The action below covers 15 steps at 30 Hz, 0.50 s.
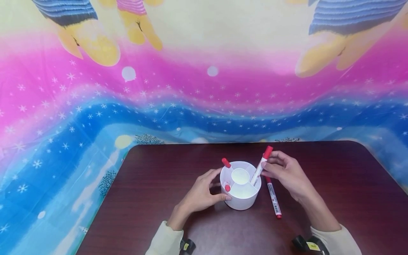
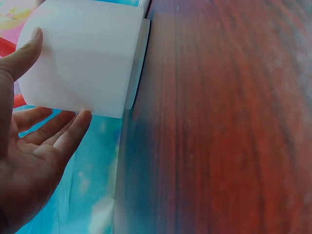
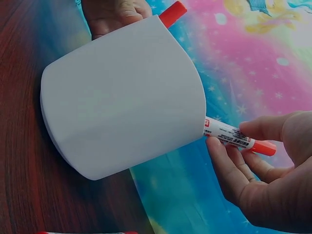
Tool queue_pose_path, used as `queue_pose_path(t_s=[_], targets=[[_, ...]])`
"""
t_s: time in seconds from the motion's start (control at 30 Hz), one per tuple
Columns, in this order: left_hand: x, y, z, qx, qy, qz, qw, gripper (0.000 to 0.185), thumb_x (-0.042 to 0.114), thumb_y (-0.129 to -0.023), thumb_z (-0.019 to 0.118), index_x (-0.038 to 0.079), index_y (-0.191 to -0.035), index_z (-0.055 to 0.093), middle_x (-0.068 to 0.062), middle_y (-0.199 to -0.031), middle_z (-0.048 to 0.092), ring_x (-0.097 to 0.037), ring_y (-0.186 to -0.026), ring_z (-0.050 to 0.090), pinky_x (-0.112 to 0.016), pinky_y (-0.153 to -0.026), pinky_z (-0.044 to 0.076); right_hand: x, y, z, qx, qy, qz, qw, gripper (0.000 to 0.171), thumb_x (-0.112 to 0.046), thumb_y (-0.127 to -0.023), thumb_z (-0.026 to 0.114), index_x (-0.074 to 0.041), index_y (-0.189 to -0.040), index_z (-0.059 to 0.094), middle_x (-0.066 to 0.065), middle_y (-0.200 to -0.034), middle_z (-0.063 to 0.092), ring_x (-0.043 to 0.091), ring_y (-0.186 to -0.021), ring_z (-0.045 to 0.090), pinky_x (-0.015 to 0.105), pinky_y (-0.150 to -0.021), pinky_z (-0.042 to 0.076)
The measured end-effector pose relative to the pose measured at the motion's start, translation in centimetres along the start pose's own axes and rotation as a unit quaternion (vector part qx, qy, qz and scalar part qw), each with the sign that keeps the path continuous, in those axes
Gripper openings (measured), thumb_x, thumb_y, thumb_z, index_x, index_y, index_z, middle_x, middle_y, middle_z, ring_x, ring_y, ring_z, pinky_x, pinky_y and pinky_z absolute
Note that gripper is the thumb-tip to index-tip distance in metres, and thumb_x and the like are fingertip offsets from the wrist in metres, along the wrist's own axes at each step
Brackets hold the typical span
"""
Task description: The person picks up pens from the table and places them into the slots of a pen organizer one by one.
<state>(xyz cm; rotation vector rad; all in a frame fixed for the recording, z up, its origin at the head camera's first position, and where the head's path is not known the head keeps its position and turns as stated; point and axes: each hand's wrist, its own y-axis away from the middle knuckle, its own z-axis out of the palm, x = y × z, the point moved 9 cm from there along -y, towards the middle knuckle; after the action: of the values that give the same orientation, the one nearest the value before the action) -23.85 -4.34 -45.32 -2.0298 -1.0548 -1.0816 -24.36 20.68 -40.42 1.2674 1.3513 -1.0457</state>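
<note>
A white round pen holder (image 1: 241, 198) with several compartments stands on the dark wooden table (image 1: 334, 184). My left hand (image 1: 214, 186) grips its left wall between thumb and fingers (image 2: 73, 131). My right hand (image 1: 266, 169) pinches a red-capped white marker (image 1: 262, 164) that leans in the holder's right compartment. In the right wrist view the same marker (image 3: 234, 138) sticks out past the holder's rim (image 3: 122, 97), held between thumb and fingers. Two more red-capped markers (image 1: 226, 163) stand in the left compartment. Another marker (image 1: 273, 199) lies flat on the table just right of the holder.
A bright cloth (image 1: 204, 88) with pink and blue bands hangs behind the table and drapes past its left edge. Bare tabletop stretches to both sides of the holder. Black wrist straps (image 1: 308, 244) show at the bottom.
</note>
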Motion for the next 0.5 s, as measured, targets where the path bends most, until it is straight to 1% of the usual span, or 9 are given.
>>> queue_pose_path(t_s=[0.17,0.5], targets=[[-0.07,0.01,-0.02,-0.001,0.001,-0.003,1.0000,0.093,0.029,-0.083,0.096,0.027,-0.162,0.047,0.004,-0.144,0.062,-0.016,-0.133,0.063,-0.034,-0.107,0.059,-0.03,0.01,0.07,0.002,0.001,-0.004,1.000,0.051,-0.010,-0.104,0.070,0.009,-0.146,0.047,0.009,-0.116,0.066,0.005,-0.098,0.076,0.029,-0.090,0.066],[-0.03,-0.02,-0.02,0.000,0.000,-0.002,1.0000,0.093,0.030,-0.083,0.096,0.026,-0.162,0.048,0.003,-0.144,0.062,-0.016,-0.132,0.064,-0.035,-0.107,0.059,0.18,-0.04,0.22,0.005,0.013,-0.009,1.000,0.051,-0.012,-0.103,0.072,0.008,-0.146,0.051,0.008,-0.116,0.069,0.005,-0.098,0.077,0.035,-0.092,0.066]])
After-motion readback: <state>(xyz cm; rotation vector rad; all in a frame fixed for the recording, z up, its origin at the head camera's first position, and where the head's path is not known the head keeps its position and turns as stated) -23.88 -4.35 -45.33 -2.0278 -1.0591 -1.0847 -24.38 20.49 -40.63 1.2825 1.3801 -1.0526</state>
